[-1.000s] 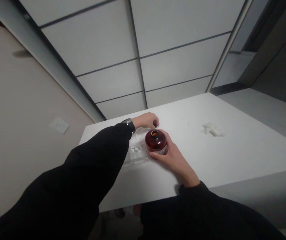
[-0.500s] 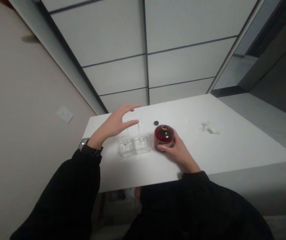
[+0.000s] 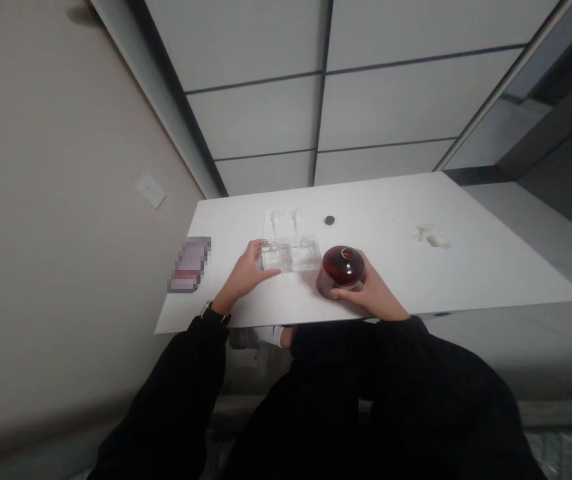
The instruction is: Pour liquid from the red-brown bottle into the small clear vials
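Observation:
My left hand (image 3: 246, 272) is at the left end of a clear, two-compartment container (image 3: 292, 257), its thumb along the front and its fingers on the far side. What looks like the container's transparent raised or laid-back part (image 3: 285, 221) shows faintly behind it. My right hand (image 3: 373, 288) is wrapped round the right side of a dark red, rounded bottle (image 3: 342, 270). This bottle stands upright on the table just right of the container, with its narrow mouth uncovered and something orange visible there. Behind the bottle lies a small dark cap (image 3: 329, 220).
The white table (image 3: 476, 267) meets a wall on the left and white panelled doors (image 3: 266, 113) at the back. Crumpled white tissue (image 3: 432, 235) lies toward the right. A blurred-out flat object (image 3: 190, 265) rests near the left edge.
My left hand has come down from above the table onto the container's left end. My right hand still holds the bottle. The camera view has shifted, bringing the left edge into sight.

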`<state>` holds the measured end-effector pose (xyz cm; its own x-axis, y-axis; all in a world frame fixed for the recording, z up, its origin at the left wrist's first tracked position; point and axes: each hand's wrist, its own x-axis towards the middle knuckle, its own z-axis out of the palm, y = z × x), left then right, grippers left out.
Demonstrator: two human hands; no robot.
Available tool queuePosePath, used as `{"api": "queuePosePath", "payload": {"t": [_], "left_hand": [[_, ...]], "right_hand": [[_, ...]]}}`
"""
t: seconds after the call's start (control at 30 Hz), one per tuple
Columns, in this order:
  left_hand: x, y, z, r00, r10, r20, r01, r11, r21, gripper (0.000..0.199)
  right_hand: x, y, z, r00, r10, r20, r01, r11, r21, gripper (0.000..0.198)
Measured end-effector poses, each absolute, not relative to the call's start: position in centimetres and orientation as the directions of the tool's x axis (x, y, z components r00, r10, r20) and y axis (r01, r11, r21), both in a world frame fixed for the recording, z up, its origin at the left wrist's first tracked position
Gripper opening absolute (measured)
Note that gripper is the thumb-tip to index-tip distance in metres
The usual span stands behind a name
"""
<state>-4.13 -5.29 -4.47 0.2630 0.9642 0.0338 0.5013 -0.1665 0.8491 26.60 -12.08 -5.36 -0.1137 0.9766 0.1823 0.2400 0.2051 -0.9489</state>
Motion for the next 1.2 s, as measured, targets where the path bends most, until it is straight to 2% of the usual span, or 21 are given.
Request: {"api": "queuePosePath", "payload": {"t": [0.13,0.43,0.6,0.83,1.2], "left_hand": [[-5.1,-5.8,-3.7,0.227,0.974,0.014,0.487,-0.126,0.864,0.070],[-6.5,-9.4,2.0,0.261,0.964,0.047,0.468,-0.169,0.867,0.079],[-6.0,-10.1,4.8,0.355,0.934,0.044,0.554,-0.249,0.795,0.076],[-5.5,-10.0,6.5,0.446,0.887,0.116,0.613,-0.397,0.683,0.078],[-5.2,-9.4,8.8,0.620,0.753,0.219,0.601,-0.636,0.485,0.081]], "right_hand": [[25.7,-12.5,-4.6,-0.211,0.966,0.148,0.225,0.196,-0.954,0.086],[22.6,-12.0,-5.6,-0.251,0.952,0.175,0.107,0.207,-0.972,0.086],[22.0,-12.1,-6.3,-0.261,0.938,0.227,0.093,0.258,-0.962,0.087],[21.8,-12.1,-6.4,-0.272,0.926,0.260,0.052,0.284,-0.957,0.091],[21.6,-12.0,-6.6,-0.279,0.920,0.275,0.031,0.295,-0.955,0.093]]}}
